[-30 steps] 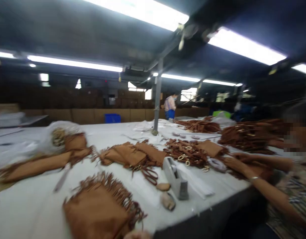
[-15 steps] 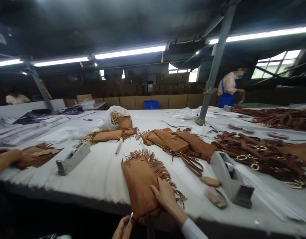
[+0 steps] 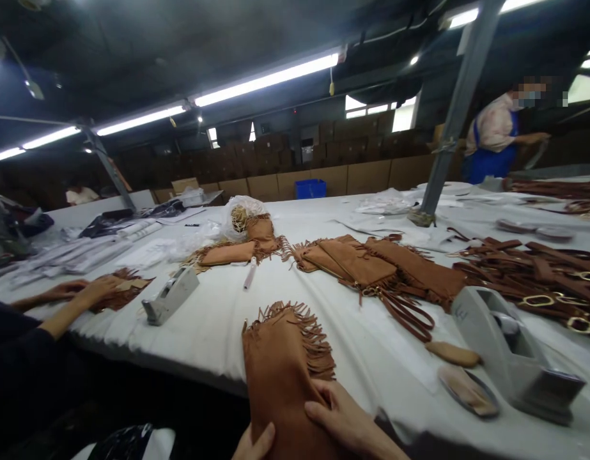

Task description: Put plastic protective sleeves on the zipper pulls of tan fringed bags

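A tan suede fringed bag (image 3: 282, 364) lies on the white table (image 3: 213, 319) at its near edge, hanging partly over it. My right hand (image 3: 345, 421) lies flat on the bag's lower right part, fingers stretched out. My left hand (image 3: 256, 445) shows only at the bottom edge, fingers curled round the bag's lower end.
A grey tape dispenser (image 3: 512, 351) stands to the right, another grey tape dispenser (image 3: 170, 296) to the left. More fringed bags (image 3: 366, 265) and brown straps (image 3: 539, 275) lie behind. A co-worker's hands (image 3: 84, 291) rest at left. A steel post (image 3: 455, 108) rises from the table; another person (image 3: 496, 134) stands far right.
The view swung left and dropped. The fringed bag slid toward me over the table's edge, and both my hands came onto its lower end.
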`<state>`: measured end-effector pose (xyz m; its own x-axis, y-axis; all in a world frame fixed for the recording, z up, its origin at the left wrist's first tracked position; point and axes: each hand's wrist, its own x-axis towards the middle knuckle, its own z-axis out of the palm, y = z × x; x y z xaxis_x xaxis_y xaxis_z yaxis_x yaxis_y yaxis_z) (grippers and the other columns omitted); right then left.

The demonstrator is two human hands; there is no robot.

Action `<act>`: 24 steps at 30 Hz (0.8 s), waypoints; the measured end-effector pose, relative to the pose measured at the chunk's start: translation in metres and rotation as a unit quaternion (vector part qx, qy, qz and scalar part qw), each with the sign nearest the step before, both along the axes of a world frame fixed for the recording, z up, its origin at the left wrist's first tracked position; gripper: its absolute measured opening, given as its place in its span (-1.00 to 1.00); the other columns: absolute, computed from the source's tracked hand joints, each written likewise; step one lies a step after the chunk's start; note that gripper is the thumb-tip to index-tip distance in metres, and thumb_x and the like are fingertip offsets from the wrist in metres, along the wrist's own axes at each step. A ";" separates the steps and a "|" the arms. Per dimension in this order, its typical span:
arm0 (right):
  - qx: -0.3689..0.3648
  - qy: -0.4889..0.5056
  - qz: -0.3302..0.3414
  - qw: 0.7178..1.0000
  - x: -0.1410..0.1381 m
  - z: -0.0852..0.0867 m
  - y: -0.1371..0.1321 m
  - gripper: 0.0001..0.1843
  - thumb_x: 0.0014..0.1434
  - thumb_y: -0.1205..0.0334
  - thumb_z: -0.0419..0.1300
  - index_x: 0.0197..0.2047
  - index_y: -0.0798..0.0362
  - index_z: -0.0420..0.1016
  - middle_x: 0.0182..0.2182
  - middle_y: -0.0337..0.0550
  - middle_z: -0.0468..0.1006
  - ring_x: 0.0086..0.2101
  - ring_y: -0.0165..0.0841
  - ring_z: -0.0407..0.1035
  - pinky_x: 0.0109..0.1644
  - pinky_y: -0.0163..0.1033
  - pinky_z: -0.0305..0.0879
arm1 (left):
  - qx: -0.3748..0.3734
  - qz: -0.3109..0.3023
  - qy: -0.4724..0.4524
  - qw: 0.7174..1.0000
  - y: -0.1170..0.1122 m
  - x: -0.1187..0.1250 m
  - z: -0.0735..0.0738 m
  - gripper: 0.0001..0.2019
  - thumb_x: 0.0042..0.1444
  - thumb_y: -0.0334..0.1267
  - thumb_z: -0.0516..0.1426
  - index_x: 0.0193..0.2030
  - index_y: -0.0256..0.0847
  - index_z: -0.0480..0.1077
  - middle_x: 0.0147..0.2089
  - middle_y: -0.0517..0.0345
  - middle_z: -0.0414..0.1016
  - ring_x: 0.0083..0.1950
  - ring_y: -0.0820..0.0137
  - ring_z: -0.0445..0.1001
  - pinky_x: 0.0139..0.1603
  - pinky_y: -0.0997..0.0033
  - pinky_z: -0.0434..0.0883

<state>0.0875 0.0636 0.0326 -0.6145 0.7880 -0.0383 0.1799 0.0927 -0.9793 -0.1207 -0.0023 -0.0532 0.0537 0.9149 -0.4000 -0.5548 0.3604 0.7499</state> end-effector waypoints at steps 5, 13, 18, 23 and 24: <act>0.175 -0.136 -0.134 0.966 0.027 -0.010 0.025 -0.64 0.21 0.02 0.02 -0.15 0.06 0.52 -0.24 -0.05 0.57 -0.21 -0.21 0.41 -0.08 -0.17 0.33 | 0.004 0.066 -0.021 0.998 0.004 0.004 0.002 -0.49 -0.22 -0.12 0.41 -0.15 -0.40 0.48 -0.10 -0.27 0.59 0.17 -0.13 0.36 0.25 -0.03 0.25; 0.428 -0.297 -0.321 0.791 0.103 -0.069 0.068 -0.63 0.25 0.12 -0.01 -0.03 0.19 0.43 -0.13 0.17 0.47 -0.11 -0.09 0.35 0.02 0.01 0.34 | -0.040 0.081 -0.026 0.996 0.024 -0.014 0.062 -0.53 0.08 -0.20 0.25 0.09 -0.39 0.34 0.00 -0.26 0.55 0.12 0.00 0.43 0.17 0.07 0.38; 0.480 -0.286 -0.304 0.772 0.102 -0.078 0.066 -0.69 0.26 0.20 0.00 -0.06 0.19 0.43 -0.17 0.13 0.50 -0.14 -0.12 0.37 -0.03 -0.04 0.40 | -0.031 0.086 0.017 0.996 0.043 -0.030 0.091 -0.47 0.11 -0.17 0.22 0.19 -0.34 0.27 0.08 -0.23 0.50 0.15 0.01 0.41 0.17 0.06 0.38; 0.495 -0.269 -0.311 0.765 0.102 -0.076 0.066 -0.71 0.28 0.21 -0.05 -0.14 0.11 0.46 -0.21 0.06 0.53 -0.18 -0.16 0.40 -0.08 -0.07 0.42 | -0.029 0.057 0.031 0.997 0.071 -0.060 0.123 -0.44 0.15 -0.08 0.17 0.22 -0.34 0.25 0.09 -0.19 0.50 0.20 0.00 0.35 0.19 0.03 0.36; 0.494 -0.264 -0.313 0.767 0.102 -0.076 0.066 -0.70 0.29 0.20 -0.06 -0.15 0.10 0.47 -0.22 0.06 0.53 -0.19 -0.17 0.40 -0.09 -0.08 0.42 | -0.028 0.053 0.033 0.998 0.079 -0.065 0.133 -0.45 0.17 -0.07 0.15 0.23 -0.35 0.25 0.08 -0.18 0.50 0.21 0.01 0.34 0.20 0.02 0.35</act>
